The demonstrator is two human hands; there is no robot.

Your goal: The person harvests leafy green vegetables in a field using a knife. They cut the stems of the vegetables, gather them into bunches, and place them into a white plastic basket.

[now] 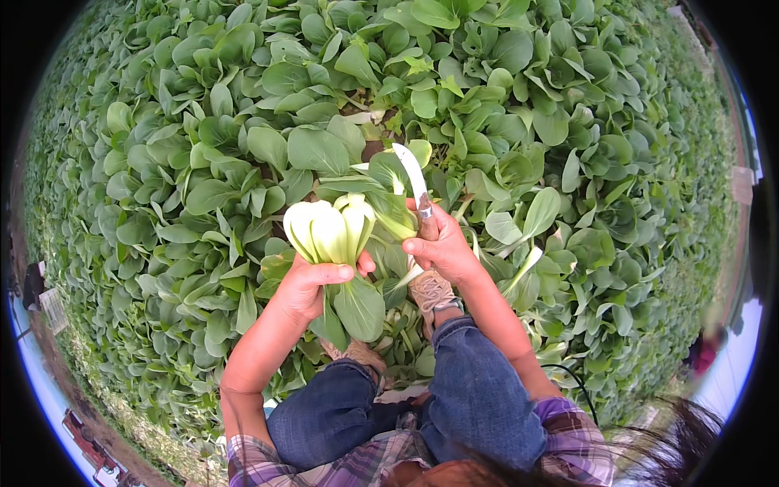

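Observation:
My left hand grips a bunch of bok choy around the leaves. Its pale, bulging stalk bases point up and away from me, while dark leaf blades hang below the fist. In my right hand is a small sickle with a curved, bright blade and a brown handle; the blade points away from me. A bok choy leaf with a pale green stalk lies against the fingers of that hand, beside the handle. Whether those fingers also pinch the stalk, I cannot tell.
Growing bok choy plants spread densely all around. Cut or loose leaves lie to the right of my right hand. My tan laced shoe stands among leaves. A black cable curves by my right elbow.

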